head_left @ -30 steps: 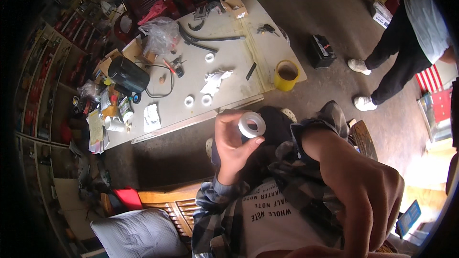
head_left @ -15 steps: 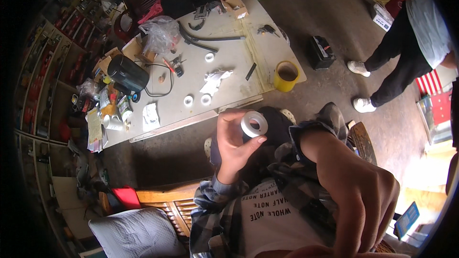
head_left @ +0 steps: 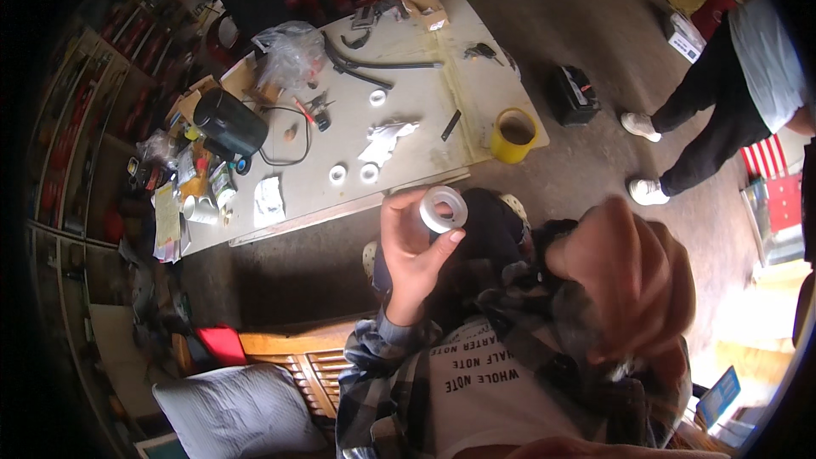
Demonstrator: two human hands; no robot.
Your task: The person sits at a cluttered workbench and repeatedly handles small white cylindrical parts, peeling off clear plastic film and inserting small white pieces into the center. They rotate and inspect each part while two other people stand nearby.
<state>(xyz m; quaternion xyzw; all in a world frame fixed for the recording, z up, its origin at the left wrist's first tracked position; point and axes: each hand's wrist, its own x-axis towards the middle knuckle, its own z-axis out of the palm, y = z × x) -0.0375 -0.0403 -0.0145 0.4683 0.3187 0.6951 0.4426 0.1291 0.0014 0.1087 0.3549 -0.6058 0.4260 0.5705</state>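
My left hand (head_left: 410, 246) is raised in front of my chest. Its thumb and fingers are closed round a white ring-shaped roll (head_left: 456, 219), with the hole facing up toward me. To the right, my right hand (head_left: 633, 280) is close to the camera and smeared by motion; its fingers look bent, and what they hold, if anything, does not show. Past the left hand, on the table (head_left: 323, 140), lie similar small white rolls (head_left: 369, 180) near the front edge. A crumpled white wrapper (head_left: 387, 143) is beside them.
A large yellow tape roll (head_left: 515, 153) stands at the table's right corner. A black cylinder (head_left: 229, 123), pliers (head_left: 320, 116), black hoses (head_left: 365, 76) and a plastic bag (head_left: 289, 55) occupy the table. At right stand a person (head_left: 739, 76) and a black battery-like box (head_left: 574, 95).
My right hand has swung up and away from the lower right edge, its fingers now blurred. The left hand, still gripping the white roll, has shifted slightly left and up.
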